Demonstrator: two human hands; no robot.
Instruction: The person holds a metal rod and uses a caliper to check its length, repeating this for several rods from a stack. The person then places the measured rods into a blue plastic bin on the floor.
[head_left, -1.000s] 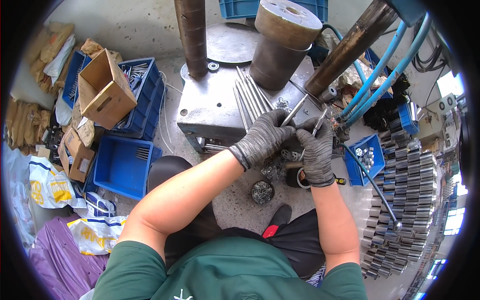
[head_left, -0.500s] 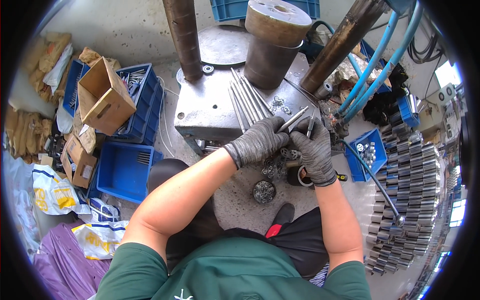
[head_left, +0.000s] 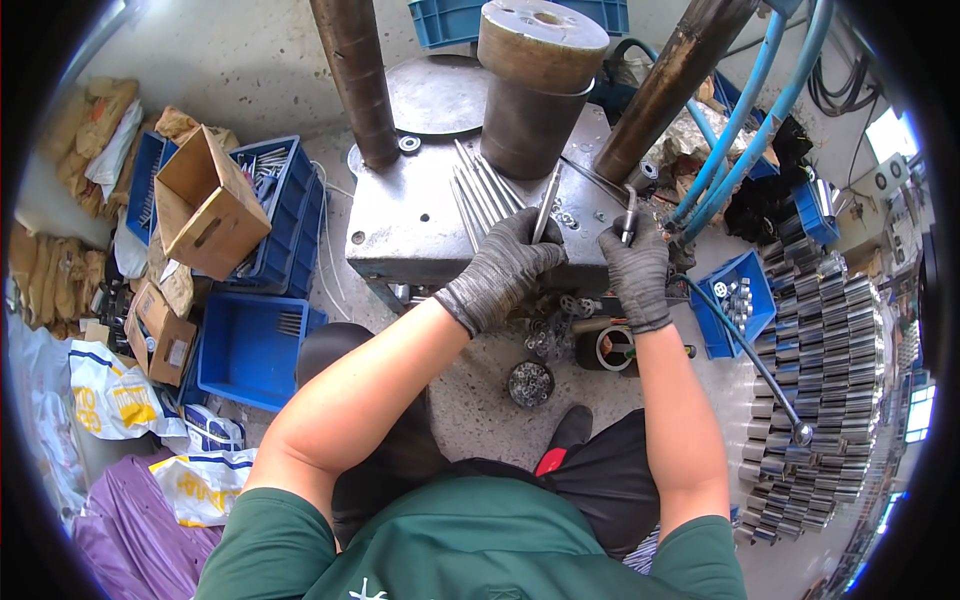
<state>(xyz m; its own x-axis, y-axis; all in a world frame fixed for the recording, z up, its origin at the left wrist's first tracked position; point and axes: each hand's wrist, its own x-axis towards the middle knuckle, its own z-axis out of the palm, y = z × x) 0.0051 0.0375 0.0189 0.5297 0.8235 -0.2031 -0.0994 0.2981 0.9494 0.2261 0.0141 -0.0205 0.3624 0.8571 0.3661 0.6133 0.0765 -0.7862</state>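
My left hand [head_left: 495, 272], in a grey knit glove, grips a metal rod [head_left: 548, 203] that points up and away over the steel block's front edge. In my right hand [head_left: 638, 272], gloved alike, is a slim metal tool [head_left: 630, 215] with a bent tip; its lower part is hidden in the fingers. The two hands are apart. Several similar rods [head_left: 483, 195] lie side by side on the steel block [head_left: 395, 225], just beyond my left hand. Small metal rings [head_left: 566, 220] are scattered on the block between the hands.
A thick steel cylinder [head_left: 535, 125] and two posts [head_left: 357, 85] rise from the block. Below the hands sits a round container of small rings [head_left: 530, 384]. Blue bins [head_left: 245, 345] and a cardboard box [head_left: 212, 210] stand left; stacked metal tubes [head_left: 815, 390] and blue hoses [head_left: 752, 130] are right.
My hands have moved apart, the right one shifting away and slightly right. The rod in my left hand has swung from slanting right to nearly upright. The bent tip of the tool now shows.
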